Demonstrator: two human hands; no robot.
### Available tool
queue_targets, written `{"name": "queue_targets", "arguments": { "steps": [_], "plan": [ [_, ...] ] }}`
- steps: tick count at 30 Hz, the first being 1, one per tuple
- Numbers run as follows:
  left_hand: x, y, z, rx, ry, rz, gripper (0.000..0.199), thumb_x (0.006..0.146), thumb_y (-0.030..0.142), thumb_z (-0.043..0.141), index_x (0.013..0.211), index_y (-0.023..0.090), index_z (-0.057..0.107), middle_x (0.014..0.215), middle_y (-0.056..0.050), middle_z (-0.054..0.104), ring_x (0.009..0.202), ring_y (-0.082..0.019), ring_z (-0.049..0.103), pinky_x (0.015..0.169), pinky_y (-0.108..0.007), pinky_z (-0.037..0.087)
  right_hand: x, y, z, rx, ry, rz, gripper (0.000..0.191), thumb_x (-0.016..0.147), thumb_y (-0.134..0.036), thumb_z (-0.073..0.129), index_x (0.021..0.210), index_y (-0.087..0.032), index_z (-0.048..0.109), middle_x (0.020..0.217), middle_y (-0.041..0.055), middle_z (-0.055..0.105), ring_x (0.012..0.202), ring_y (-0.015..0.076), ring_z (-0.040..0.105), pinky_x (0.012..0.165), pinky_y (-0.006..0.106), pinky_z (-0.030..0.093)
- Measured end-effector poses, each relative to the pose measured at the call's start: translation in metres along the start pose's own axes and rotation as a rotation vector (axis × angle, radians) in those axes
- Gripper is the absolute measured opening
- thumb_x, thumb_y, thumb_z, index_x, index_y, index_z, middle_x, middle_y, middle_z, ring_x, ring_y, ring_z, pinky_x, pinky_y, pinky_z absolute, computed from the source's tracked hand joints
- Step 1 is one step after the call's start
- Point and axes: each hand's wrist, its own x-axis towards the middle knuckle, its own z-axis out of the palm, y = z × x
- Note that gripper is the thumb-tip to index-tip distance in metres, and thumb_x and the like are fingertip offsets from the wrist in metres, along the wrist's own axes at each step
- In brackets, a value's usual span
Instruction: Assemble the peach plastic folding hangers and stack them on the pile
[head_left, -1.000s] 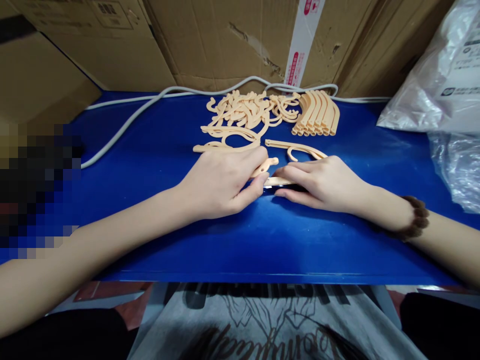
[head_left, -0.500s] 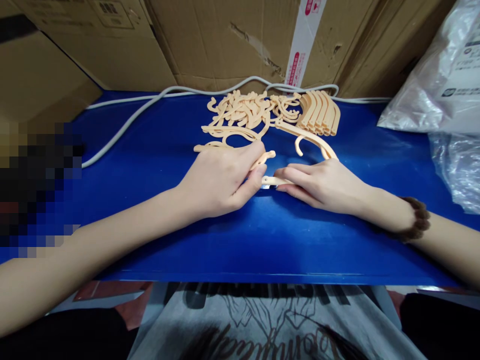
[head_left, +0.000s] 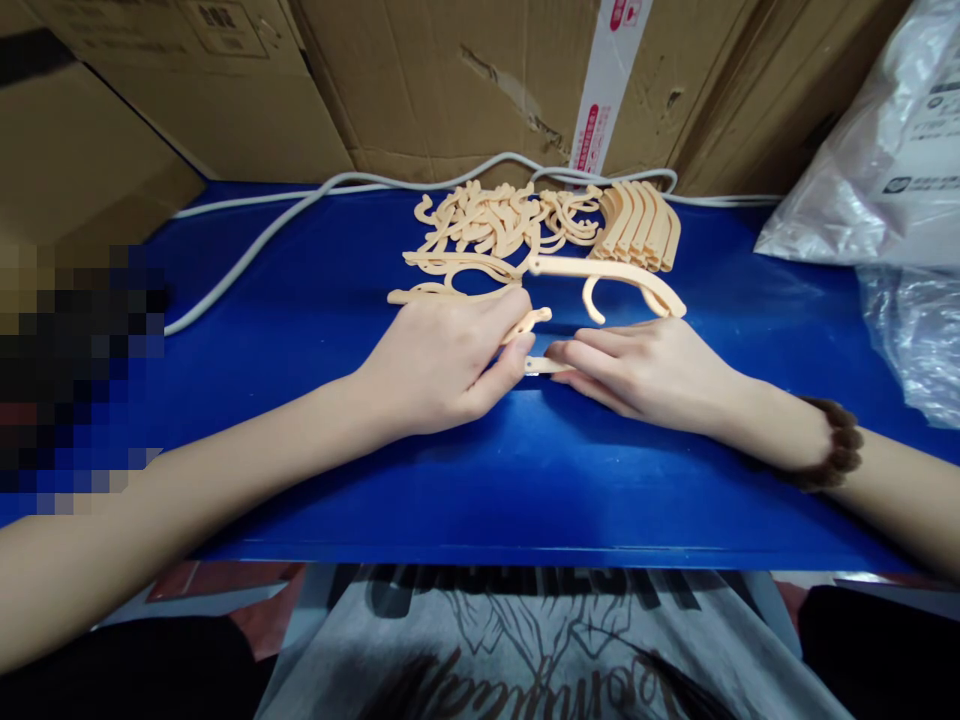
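My left hand point(head_left: 457, 355) is closed on a small cream plastic piece point(head_left: 534, 320) whose end pokes out past the thumb. To its right, my right hand point(head_left: 637, 370) pinches a cream plastic arm point(head_left: 546, 366), its holed end close to my left thumb. Behind my right hand a curved cream hanger part point(head_left: 600, 270) with a hook stands out above the fingers; whether it joins the held arm is hidden. More curved pieces point(head_left: 469, 262) lie just beyond my left hand.
A heap of small cream pieces point(head_left: 491, 220) lies at the back beside a row of curved arms point(head_left: 637, 225) on the blue table point(head_left: 450, 490). A white cable point(head_left: 255, 250) runs behind. Cardboard boxes point(head_left: 450, 90) and plastic bags point(head_left: 862, 180) stand around.
The curved hanger part behind my right hand has tilted, its left end shifting left and down. My right hand has moved slightly, and the held arm's end sits closer to my left thumb.
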Motion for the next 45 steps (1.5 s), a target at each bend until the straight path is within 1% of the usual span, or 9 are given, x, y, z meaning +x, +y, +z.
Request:
{"name": "queue_targets", "arguments": {
  "steps": [5,11,17,23,29,32,36,40,45],
  "plan": [
    [0.0001,-0.0007,-0.0001,-0.011,-0.038,-0.012,0.032,0.105,0.033,0.031,0.096,0.017,0.058,0.073,-0.003,0.063,0.069,-0.021,0.064,0.062,-0.029,0.037,0.0000,-0.0004,0.0009,-0.013,-0.014,0.016,0.045,0.115,-0.036,0.030,0.107,-0.016,0.070,0.087,0.0024,0.077,0.064,0.0131,0.068,0.052,0.031,0.029],
    [0.0006,0.0001,0.0002,0.000,-0.043,0.011,0.030,0.103,0.033,0.035,0.091,0.018,0.058,0.072,-0.003,0.062,0.066,-0.020,0.062,0.061,-0.030,0.035,-0.0010,-0.0003,0.0011,-0.014,0.009,0.035,0.041,0.115,-0.035,0.032,0.111,-0.016,0.068,0.092,0.0019,0.079,0.055,0.0115,0.064,0.048,0.030,0.028],
    [0.0008,-0.0012,0.0002,-0.029,-0.044,-0.005,0.030,0.103,0.034,0.034,0.093,0.018,0.057,0.076,-0.003,0.064,0.070,-0.020,0.064,0.062,-0.029,0.035,-0.0006,-0.0013,0.0017,-0.054,0.041,0.092,0.042,0.115,-0.037,0.033,0.110,-0.017,0.069,0.091,0.0006,0.081,0.057,0.0120,0.063,0.050,0.030,0.029],
    [0.0020,-0.0031,-0.0003,-0.069,-0.109,-0.016,0.034,0.101,0.033,0.028,0.090,0.019,0.057,0.080,-0.005,0.066,0.073,-0.023,0.065,0.066,-0.033,0.038,-0.0009,-0.0012,-0.0001,-0.062,0.051,0.117,0.040,0.115,-0.038,0.034,0.114,-0.019,0.069,0.093,0.0004,0.081,0.058,0.0126,0.061,0.053,0.031,0.031],
    [0.0023,-0.0022,0.0011,-0.068,-0.137,-0.037,0.034,0.100,0.035,0.027,0.081,0.021,0.052,0.073,-0.005,0.063,0.069,-0.023,0.063,0.061,-0.033,0.033,-0.0010,-0.0026,0.0014,-0.089,0.085,0.130,0.038,0.114,-0.038,0.037,0.114,-0.020,0.070,0.092,-0.0001,0.081,0.059,0.0126,0.061,0.053,0.031,0.031],
    [0.0020,-0.0016,0.0007,-0.045,-0.141,-0.028,0.034,0.100,0.037,0.030,0.081,0.021,0.054,0.069,-0.004,0.062,0.064,-0.021,0.061,0.058,-0.031,0.031,-0.0008,-0.0027,0.0025,-0.096,0.091,0.140,0.037,0.114,-0.038,0.039,0.115,-0.020,0.071,0.092,0.0001,0.081,0.058,0.0128,0.062,0.053,0.031,0.032],
    [0.0020,0.0002,0.0002,0.021,-0.214,-0.035,0.033,0.101,0.042,0.039,0.086,0.020,0.059,0.069,-0.004,0.066,0.063,-0.022,0.064,0.055,-0.030,0.028,-0.0007,-0.0018,0.0018,-0.086,0.077,0.142,0.039,0.114,-0.040,0.037,0.112,-0.020,0.071,0.093,0.0001,0.081,0.060,0.0126,0.063,0.053,0.031,0.032],
    [0.0020,0.0036,0.0001,0.076,-0.150,-0.143,0.040,0.105,0.046,0.037,0.091,0.020,0.063,0.080,-0.006,0.073,0.075,-0.025,0.071,0.058,-0.030,0.028,-0.0009,-0.0010,0.0002,-0.065,0.093,0.128,0.040,0.114,-0.040,0.037,0.112,-0.020,0.070,0.094,-0.0002,0.082,0.061,0.0125,0.065,0.053,0.031,0.033],
    [0.0012,0.0062,-0.0011,0.073,-0.105,-0.233,0.043,0.106,0.051,0.038,0.090,0.020,0.063,0.080,-0.006,0.071,0.080,-0.025,0.072,0.060,-0.031,0.027,-0.0010,-0.0012,0.0002,-0.051,0.078,0.127,0.039,0.114,-0.041,0.037,0.115,-0.020,0.070,0.096,-0.0002,0.082,0.063,0.0126,0.066,0.054,0.031,0.033]
  ]
}}
